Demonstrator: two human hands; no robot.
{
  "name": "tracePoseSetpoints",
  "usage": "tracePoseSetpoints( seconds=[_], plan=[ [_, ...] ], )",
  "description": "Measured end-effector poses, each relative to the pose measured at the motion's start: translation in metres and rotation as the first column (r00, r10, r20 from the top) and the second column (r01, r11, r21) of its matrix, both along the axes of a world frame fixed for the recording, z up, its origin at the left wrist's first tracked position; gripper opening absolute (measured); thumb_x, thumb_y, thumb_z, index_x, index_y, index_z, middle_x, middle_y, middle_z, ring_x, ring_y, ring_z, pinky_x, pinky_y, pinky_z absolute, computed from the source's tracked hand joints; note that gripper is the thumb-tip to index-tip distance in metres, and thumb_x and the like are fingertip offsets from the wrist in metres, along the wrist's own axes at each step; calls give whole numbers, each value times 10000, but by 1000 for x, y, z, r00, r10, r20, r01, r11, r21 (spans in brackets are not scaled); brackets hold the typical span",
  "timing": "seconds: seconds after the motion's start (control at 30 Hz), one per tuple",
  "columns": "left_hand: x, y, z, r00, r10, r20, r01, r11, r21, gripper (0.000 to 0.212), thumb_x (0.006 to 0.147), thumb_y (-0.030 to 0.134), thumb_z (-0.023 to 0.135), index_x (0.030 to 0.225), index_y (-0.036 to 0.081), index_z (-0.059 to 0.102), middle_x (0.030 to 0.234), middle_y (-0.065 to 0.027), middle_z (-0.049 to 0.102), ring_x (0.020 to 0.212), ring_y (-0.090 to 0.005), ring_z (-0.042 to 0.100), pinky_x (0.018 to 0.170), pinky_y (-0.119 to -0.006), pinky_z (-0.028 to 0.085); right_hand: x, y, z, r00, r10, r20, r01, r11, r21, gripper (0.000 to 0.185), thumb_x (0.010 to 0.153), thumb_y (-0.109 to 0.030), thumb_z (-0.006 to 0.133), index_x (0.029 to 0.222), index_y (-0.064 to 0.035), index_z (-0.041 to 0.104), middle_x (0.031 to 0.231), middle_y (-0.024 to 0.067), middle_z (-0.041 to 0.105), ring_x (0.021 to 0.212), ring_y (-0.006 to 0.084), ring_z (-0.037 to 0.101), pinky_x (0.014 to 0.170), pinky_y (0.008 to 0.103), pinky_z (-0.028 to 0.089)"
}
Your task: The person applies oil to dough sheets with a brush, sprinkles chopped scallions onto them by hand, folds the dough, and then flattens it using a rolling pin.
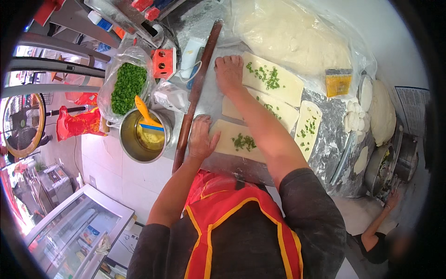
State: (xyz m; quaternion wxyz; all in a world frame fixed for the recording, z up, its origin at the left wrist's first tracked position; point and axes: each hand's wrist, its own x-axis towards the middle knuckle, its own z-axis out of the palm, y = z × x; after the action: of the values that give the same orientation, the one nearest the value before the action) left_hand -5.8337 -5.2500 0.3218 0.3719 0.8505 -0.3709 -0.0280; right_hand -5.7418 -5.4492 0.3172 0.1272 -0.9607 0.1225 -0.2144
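Several flat dough sheets with chopped scallions lie on the metal worktop: a top sheet, a middle one, a bottom sheet and a small strip to the right. My right hand, fingers curled, is at the left end of the top sheet; what is under its fingers is hidden. My left hand rests with its thumb apart at the left end of the bottom sheet, holding nothing visible. A long wooden rolling pin lies left of both hands. Further left stand a bag of chopped scallions and a steel pot with an orange-handled brush.
A large dough mass under plastic fills the back, with a yellow-bladed scraper at its edge. Small dough pieces and a rod lie on the floured right side. Pans and a co-worker's arm are at far right.
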Motion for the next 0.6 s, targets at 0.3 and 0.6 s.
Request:
tracePoseSetpoints(
  seconds=[0.3,0.6],
  plan=[
    [-1,1,-4,1000,21,-14,-21,1000,10,398,721,204,629,1011,-20,474,1096,-182,470,1082,-370,409,935,-430,326,-57,-59,27,958,-146,247,137,989,51,31,661,-59,606,667,-85,590,710,89,587,761,266,519,744,390,354],
    [1,3,-6,1000,10,15,-10,1000,0,387,717,179,632,1008,-21,474,1085,-191,477,1067,-371,421,928,-437,329,-90,-89,24,995,-99,12,99,993,58,304,718,-20,550,1012,-79,602,983,119,589,1022,307,477,904,427,322]
  ],
)
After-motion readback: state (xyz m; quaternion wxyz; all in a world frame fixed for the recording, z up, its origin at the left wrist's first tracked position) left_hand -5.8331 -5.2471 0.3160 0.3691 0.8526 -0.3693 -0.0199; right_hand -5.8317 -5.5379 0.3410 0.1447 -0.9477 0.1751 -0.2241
